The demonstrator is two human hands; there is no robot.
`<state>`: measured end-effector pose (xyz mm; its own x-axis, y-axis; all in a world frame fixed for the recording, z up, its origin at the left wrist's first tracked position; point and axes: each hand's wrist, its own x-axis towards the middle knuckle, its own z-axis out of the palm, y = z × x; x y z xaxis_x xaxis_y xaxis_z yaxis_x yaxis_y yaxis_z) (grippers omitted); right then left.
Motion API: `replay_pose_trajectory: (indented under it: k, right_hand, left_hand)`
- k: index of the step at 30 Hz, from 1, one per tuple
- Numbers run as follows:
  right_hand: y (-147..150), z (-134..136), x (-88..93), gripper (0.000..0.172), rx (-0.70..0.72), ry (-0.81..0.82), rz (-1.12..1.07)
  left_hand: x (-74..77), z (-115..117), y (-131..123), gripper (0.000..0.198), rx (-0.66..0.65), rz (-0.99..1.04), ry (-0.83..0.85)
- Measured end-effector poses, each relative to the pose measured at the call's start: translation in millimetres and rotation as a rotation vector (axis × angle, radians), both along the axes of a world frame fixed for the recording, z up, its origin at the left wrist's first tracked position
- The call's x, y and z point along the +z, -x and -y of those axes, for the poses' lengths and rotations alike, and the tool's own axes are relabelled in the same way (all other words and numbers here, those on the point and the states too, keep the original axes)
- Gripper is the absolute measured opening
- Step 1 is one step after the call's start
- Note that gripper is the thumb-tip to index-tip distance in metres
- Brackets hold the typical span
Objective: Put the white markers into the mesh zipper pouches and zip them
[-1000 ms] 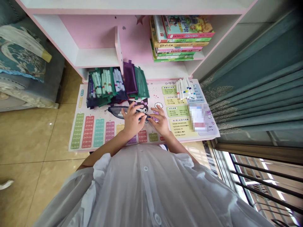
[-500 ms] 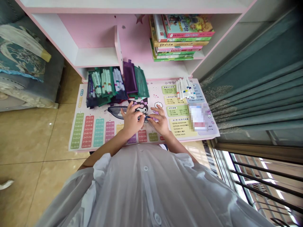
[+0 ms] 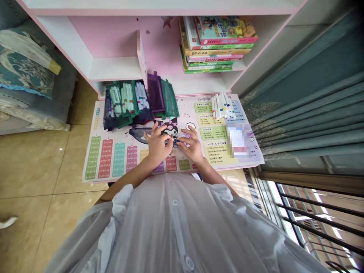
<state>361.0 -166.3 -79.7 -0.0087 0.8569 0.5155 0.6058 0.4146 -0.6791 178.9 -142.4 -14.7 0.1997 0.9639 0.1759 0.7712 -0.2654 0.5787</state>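
Note:
A dark mesh pouch (image 3: 138, 134) lies on the printed desk mat, its middle covered by my left hand (image 3: 159, 146). Thumb and forefinger of that hand pinch a small dark blue bit at what looks like the pouch's right end, the other fingers spread upward. From the right, my right hand (image 3: 193, 146) pinches the same dark blue bit (image 3: 175, 140), fingertips almost touching the left ones. Whether this is the zip or the fabric edge is too small to tell. Farther back left, green and navy mesh pouches (image 3: 118, 120) hold several white markers (image 3: 127, 98).
Purple (image 3: 154, 93) and green (image 3: 170, 99) mesh pouches lean by the shelf. Loose white markers (image 3: 222, 106) lie at the mat's back right, with a blurred phone-like object (image 3: 238, 141) nearer. Stacked books (image 3: 216, 49) stand on the shelf above. A curtain (image 3: 307, 98) hangs at right.
Both hands stay in place, still pinching at the same spot. Only very slight finger movement shows, and the view has barely shifted.

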Motion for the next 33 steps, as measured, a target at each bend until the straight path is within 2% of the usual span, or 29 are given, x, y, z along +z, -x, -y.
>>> replay_pose_trajectory:
  k: [10, 17, 33]
  right_hand:
    - [-1.1, 1.5, 3.1, 0.019, -0.028, 0.007, 0.043]
    - [-2.0, 1.9, 0.2, 0.020, -0.051, -0.063, 0.078]
    - [-5.7, 3.7, 2.9, 0.022, -0.032, 0.023, 0.022]
  left_hand:
    - [-0.8, -1.5, 4.8, 0.017, 0.018, -0.008, -0.046]
    - [-0.3, -1.1, 5.6, 0.016, 0.048, -0.007, -0.048]
    - [-4.6, -2.6, 14.8, 0.019, 0.088, -0.003, -0.077]
